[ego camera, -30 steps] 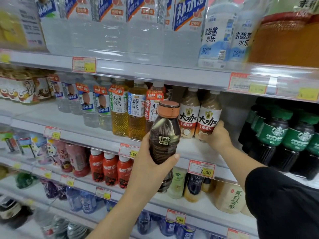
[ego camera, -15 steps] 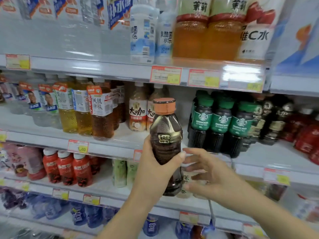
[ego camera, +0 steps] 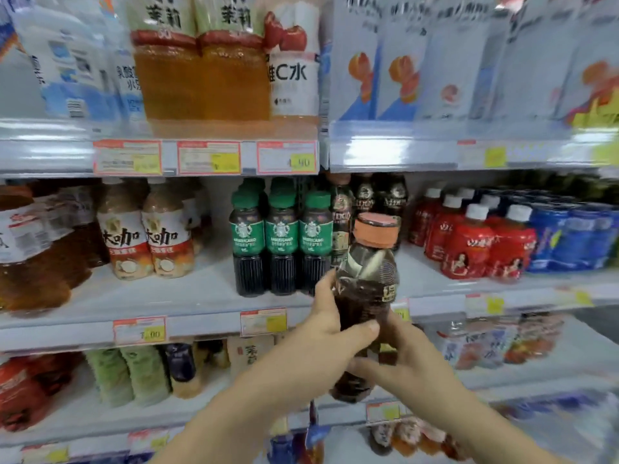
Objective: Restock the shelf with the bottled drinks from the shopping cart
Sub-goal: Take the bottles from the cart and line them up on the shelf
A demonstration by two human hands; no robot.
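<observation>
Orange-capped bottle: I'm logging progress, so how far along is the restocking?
Done: green-capped coffee bottles already line the middle shelf. In hand: left hand and right hand both hold the orange-capped bottle before it. Left: shelving it; the cart is out of view.

bright, cool white light falls evenly from above, without hard shadows; only a soft dimness sits at the back of each shelf (ego camera: 167, 296). white glare streaks run along the glossy upper rail (ego camera: 402, 152). motion blur smears the whole frame, worst at the side edges and bottom corners, where labels melt. most price tags (ego camera: 207, 159) are unreadable. the green-capped bottles (ego camera: 281, 236) and the dark bottle (ego camera: 368, 289) at centre are clearest. wide-angle distortion bows the shelf lines.
</observation>
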